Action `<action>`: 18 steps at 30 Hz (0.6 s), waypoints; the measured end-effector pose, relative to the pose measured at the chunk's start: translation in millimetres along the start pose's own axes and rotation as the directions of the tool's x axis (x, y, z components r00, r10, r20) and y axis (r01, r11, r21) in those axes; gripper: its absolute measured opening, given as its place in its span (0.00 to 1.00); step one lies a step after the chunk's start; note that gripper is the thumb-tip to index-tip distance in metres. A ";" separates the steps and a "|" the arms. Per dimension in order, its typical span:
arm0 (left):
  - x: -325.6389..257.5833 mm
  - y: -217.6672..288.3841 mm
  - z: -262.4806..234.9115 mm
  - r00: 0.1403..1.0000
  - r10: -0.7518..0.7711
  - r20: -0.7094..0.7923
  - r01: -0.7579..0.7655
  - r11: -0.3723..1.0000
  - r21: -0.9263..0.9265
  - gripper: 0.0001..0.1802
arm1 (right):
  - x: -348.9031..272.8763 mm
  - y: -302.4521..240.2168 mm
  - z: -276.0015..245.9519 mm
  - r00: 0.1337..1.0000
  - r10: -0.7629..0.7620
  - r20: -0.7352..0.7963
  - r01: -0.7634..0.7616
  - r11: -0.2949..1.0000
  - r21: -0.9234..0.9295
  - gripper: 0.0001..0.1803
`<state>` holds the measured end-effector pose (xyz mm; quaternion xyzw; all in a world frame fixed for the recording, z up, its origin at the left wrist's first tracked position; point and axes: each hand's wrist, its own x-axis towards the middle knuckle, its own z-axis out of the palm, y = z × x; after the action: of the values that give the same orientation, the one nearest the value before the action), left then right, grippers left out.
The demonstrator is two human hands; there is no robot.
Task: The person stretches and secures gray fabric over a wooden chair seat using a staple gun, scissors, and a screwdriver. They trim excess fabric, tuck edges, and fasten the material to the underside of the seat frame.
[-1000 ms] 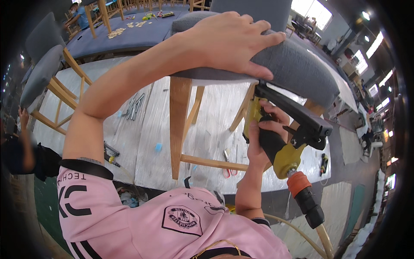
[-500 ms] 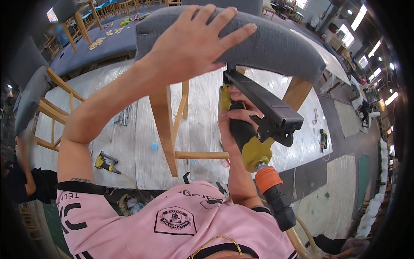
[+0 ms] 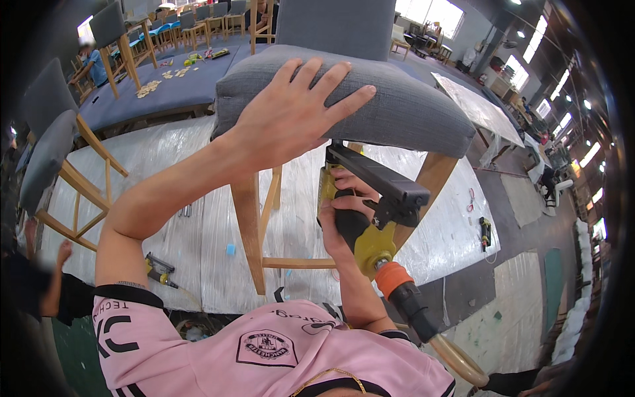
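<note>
A chair with a grey cloth seat (image 3: 417, 109), grey backrest (image 3: 334, 30) and wooden legs (image 3: 247, 228) stands in front of me. My left hand (image 3: 288, 119) lies on top of the seat, fingers spread and holding nothing. Under the seat's front edge, my right hand (image 3: 344, 198) is wrapped round the handle of a yellow and black air staple gun (image 3: 376, 246). Its nose points up and appears to meet the seat's underside; the exact contact is hidden. An orange coupling (image 3: 392, 278) joins the gun to an air hose (image 3: 463, 364).
The chair stands on a plastic-covered table (image 3: 159, 198). A second staple gun (image 3: 159, 271) lies at left, a black and yellow tool (image 3: 485, 233) at right. Another grey chair (image 3: 49, 162) and a co-worker's arm (image 3: 53, 284) are at far left. Behind stands a blue-grey table (image 3: 178, 96).
The chair, my hands and the staple gun sit lower in the picture, and more of the backrest shows. My left hand stays on the seat, and my right hand keeps its grip under it.
</note>
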<state>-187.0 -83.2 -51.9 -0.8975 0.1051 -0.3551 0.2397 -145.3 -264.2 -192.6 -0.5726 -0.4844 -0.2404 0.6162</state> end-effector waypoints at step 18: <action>11.0 -54.8 -5.5 0.943 -0.319 0.097 0.333 0.916 -0.222 0.45 | 36.3 26.3 -25.8 0.985 0.007 -0.170 0.024 0.983 0.182 0.15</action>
<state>-181.8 -41.8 -14.3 -0.9345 -0.0116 -0.3483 0.0721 -99.6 -273.0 -170.1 -0.4889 -0.4526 -0.2453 0.7042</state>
